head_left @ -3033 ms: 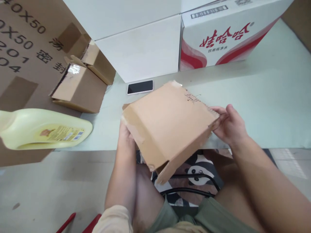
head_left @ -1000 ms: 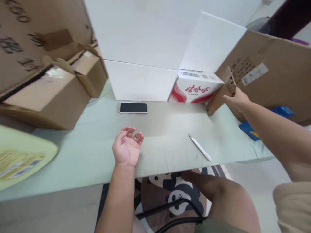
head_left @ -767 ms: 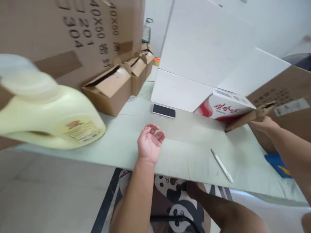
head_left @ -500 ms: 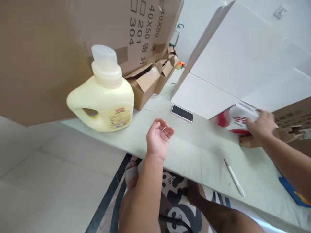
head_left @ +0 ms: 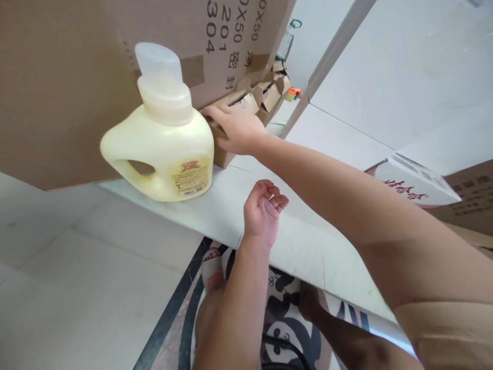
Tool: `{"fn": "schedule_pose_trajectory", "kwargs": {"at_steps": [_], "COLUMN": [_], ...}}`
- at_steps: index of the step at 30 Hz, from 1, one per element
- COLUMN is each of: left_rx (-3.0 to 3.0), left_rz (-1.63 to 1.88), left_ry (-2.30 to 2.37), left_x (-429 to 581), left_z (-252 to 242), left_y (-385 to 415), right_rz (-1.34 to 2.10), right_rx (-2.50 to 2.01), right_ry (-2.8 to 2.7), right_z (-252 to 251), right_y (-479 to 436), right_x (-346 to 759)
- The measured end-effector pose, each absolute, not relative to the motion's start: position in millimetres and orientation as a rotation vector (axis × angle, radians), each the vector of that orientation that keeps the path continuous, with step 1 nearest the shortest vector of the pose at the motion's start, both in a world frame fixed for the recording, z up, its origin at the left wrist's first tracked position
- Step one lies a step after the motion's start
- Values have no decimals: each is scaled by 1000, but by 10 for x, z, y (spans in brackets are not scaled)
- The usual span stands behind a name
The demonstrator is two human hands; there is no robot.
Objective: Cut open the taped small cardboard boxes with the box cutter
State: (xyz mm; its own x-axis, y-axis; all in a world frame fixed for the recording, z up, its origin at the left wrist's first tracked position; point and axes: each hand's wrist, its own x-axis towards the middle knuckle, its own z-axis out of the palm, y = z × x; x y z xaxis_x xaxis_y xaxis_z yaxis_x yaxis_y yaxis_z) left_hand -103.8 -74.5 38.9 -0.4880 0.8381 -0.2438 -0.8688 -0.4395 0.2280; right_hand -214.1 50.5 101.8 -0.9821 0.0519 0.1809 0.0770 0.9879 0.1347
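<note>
My right hand (head_left: 239,129) stretches across to the left, its thumb and fingers apart over a small open cardboard box (head_left: 220,155). It holds nothing that I can see, and whether it touches the box I cannot tell. The fingertips are close beside a pale yellow detergent bottle (head_left: 157,149) with a translucent cap, standing upright at the table's left end. My left hand (head_left: 264,213) is palm up near the table's front edge, fingers loosely curled and empty.
A large printed cardboard carton (head_left: 69,92) stands behind the bottle. White panels (head_left: 385,77) rise at the back right. A white box with red lettering (head_left: 419,180) is beside them. More small cardboard boxes (head_left: 272,95) and a clear bottle (head_left: 285,43) stand farther back.
My right hand has left the white-and-red box and swung left to the small cardboard box. That white-and-red box now sits tilted. My right arm hides the phone and the white pen-like tool.
</note>
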Motion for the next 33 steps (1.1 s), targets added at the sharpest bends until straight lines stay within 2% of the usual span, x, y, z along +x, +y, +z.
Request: {"fn": "schedule_pose_trajectory", "kwargs": {"at_steps": [3, 6, 10, 13, 15, 18, 21, 23, 27, 30, 33], "left_rx": [-106, -70, 11, 141, 338, 679, 849, 910, 1020, 1012, 962], "left_rz": [2021, 2065, 2519, 2810, 2771, 2446, 2116, 2018, 2043, 2218, 2295], "left_ry": [414, 472, 967, 1398, 1546, 1599, 1579, 1607, 1733, 1510, 1345], "left_x": [-1025, -999, -944, -958, -994, -985, -818, -656, -440, -400, -339], "left_z": [387, 373, 354, 388, 440, 519, 545, 527, 470, 457, 439], "left_y": [-710, -684, -709, -790, -833, -800, -627, -477, -235, -123, -31], "right_rz": [-225, -29, 142, 113, 73, 85, 185, 226, 207, 249, 469], "right_rx": [-204, -297, -415, -346, -239, -222, -253, -280, -522, -806, -756], "right_ry": [-2934, -2785, -2539, -2382, -2315, -2263, -2262, -2278, -2232, -2089, -1961], "right_z": [1012, 951, 948, 1003, 1007, 914, 747, 636, 437, 281, 150], "right_y": [549, 736, 867, 692, 479, 158, -59, -124, -85, 14, 96], "right_x": [-2107, -1748, -887, 25, 677, 1490, 1916, 2010, 2051, 2108, 2189]}}
